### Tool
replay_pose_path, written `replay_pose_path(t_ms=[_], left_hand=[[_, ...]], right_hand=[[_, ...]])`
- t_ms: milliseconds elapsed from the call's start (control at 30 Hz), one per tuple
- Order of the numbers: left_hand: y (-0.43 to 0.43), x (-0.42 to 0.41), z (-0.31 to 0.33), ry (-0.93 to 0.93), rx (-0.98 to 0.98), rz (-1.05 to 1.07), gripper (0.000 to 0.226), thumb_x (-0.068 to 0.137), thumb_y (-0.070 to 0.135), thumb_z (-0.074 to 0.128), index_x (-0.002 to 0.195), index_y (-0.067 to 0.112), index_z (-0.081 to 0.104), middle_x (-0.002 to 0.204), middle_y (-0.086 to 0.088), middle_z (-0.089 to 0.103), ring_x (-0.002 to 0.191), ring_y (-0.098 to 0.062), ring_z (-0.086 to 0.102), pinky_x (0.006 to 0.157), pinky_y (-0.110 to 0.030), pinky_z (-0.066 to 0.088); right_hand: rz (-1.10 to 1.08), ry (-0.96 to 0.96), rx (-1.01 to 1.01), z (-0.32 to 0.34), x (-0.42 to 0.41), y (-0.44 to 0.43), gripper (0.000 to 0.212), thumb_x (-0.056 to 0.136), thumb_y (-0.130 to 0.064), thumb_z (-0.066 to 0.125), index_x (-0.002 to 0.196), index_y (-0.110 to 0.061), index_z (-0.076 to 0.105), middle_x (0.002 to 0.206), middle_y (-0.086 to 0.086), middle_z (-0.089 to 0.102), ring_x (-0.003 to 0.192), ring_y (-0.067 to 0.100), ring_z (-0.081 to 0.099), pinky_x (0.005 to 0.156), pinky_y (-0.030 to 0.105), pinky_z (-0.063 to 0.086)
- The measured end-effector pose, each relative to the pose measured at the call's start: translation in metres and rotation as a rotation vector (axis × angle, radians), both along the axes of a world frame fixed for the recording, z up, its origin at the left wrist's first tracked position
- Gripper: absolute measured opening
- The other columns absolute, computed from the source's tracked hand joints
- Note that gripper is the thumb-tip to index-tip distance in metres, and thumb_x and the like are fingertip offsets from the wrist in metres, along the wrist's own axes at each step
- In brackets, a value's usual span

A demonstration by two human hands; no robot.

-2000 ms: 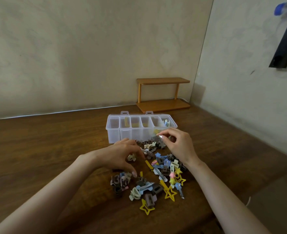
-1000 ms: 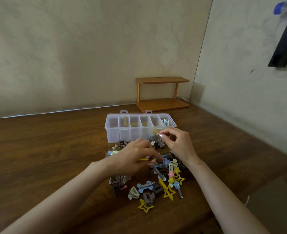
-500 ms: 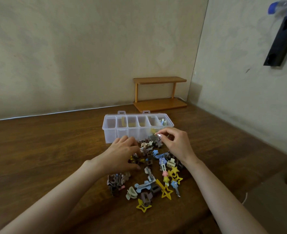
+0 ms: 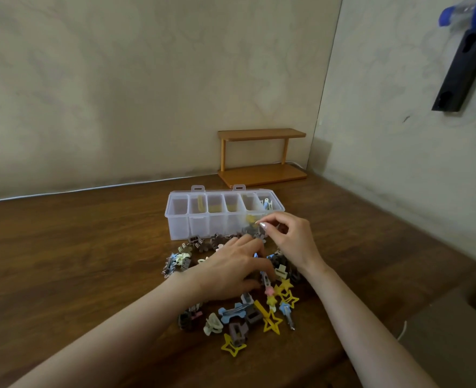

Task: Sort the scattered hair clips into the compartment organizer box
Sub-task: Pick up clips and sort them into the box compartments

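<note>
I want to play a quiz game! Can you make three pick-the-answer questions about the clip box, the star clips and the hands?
1. Where is the organizer box?
A. Behind the clip pile
B. On the wooden shelf
C. In the person's lap

2. What colour are the star clips?
A. Red
B. Yellow
C. Green

3. What is the left hand doing?
A. Resting flat on the clip pile
B. Closing the lid
C. Hanging off the table

Answers: 1 A, the box sits past the pile; 2 B, the outline stars are yellow; 3 A, its palm is down over the clips.

Mixed-colour hair clips heaped on table, touching front of clear, open organizer box w/ few clips inside.
</note>
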State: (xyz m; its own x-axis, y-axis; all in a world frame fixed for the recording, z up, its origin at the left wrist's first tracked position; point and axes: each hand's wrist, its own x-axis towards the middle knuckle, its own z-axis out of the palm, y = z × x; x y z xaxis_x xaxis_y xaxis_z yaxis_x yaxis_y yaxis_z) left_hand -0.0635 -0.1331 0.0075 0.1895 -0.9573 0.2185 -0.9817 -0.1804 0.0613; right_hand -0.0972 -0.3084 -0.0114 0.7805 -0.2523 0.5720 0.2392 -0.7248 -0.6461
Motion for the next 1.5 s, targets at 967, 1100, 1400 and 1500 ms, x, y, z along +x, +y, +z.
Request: replay_pose_path(t_ms=[967, 1100, 1400, 1500], left_hand=[[0.017, 0.032, 0.008, 0.772, -0.404, 0.421, 0.013, 0.093, 0.022, 0.051, 0.104, 0.019, 0.057, 0.084, 0.006, 0.065, 0.072, 0.002, 0.061, 0.059, -0.011, 0.047], [0.021, 0.034, 0.011, 0.832, -0.450, 0.497, 0.018, 0.094, 0.026, 0.048, 0.111, 0.020, 0.050, 0.090, 0.000, 0.066, 0.083, -0.010, 0.063, 0.072, -0.026, 0.055], [0.030, 0.042, 0.014, 0.703, -0.382, 0.522, 0.012, 0.093, 0.019, 0.051, 0.101, 0.014, 0.059, 0.082, 0.004, 0.063, 0.071, -0.002, 0.058, 0.059, -0.013, 0.046], [0.031, 0.045, 0.012, 0.676, -0.339, 0.521, 0.012, 0.092, 0.018, 0.052, 0.100, 0.013, 0.060, 0.080, 0.004, 0.064, 0.069, -0.002, 0.058, 0.058, -0.011, 0.047]], right_hand=[[0.164, -0.050, 0.235, 0.008, -0.007, 0.008, 0.006, 0.081, -0.006, 0.069, 0.081, -0.011, 0.067, 0.081, 0.004, 0.067, 0.077, 0.020, 0.062, 0.070, 0.034, 0.053], [-0.042, -0.167, 0.214, 0.014, -0.006, 0.002, 0.007, 0.083, -0.005, 0.065, 0.078, -0.008, 0.061, 0.076, 0.002, 0.062, 0.070, 0.009, 0.057, 0.064, 0.018, 0.049], [-0.348, -0.147, -0.183, 0.035, 0.022, -0.006, 0.016, 0.081, -0.012, 0.067, 0.070, -0.014, 0.055, 0.070, -0.005, 0.057, 0.064, 0.012, 0.052, 0.051, 0.016, 0.032], [-0.392, -0.117, -0.224, 0.041, 0.031, -0.011, 0.016, 0.081, -0.012, 0.065, 0.069, -0.015, 0.055, 0.070, -0.007, 0.056, 0.064, 0.010, 0.050, 0.049, 0.017, 0.030]])
